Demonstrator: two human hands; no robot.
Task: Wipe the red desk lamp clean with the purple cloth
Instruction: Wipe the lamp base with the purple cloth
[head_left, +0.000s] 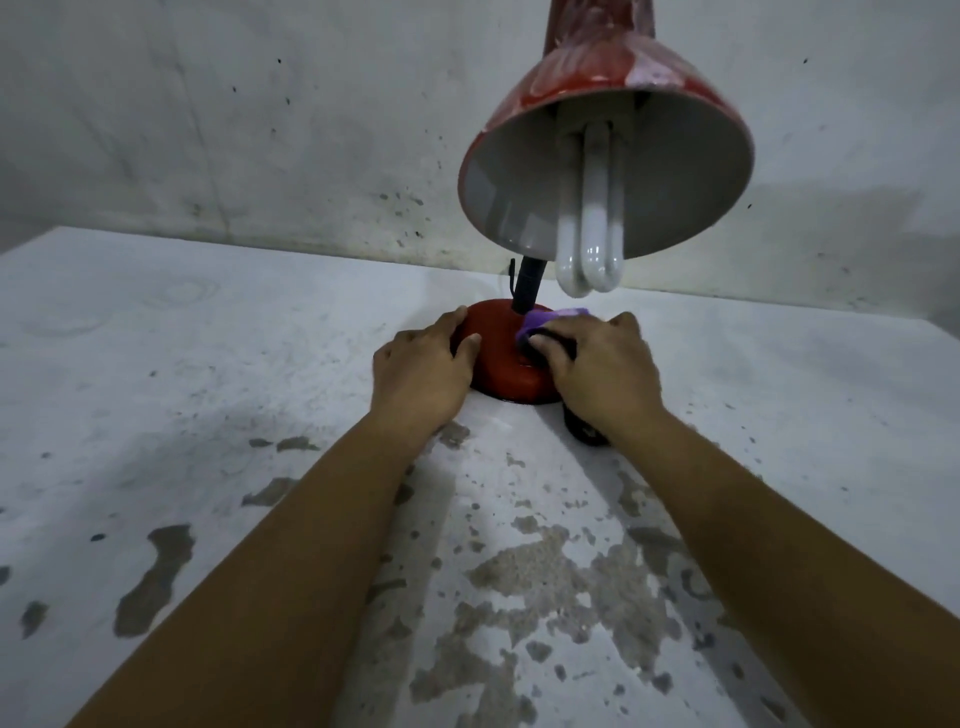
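Two hands on red lamp base (498, 364), purple cloth (540, 321) under right hand (602, 364)

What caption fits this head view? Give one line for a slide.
Left hand steadies the red lamp base while the right hand presses the purple cloth onto it.
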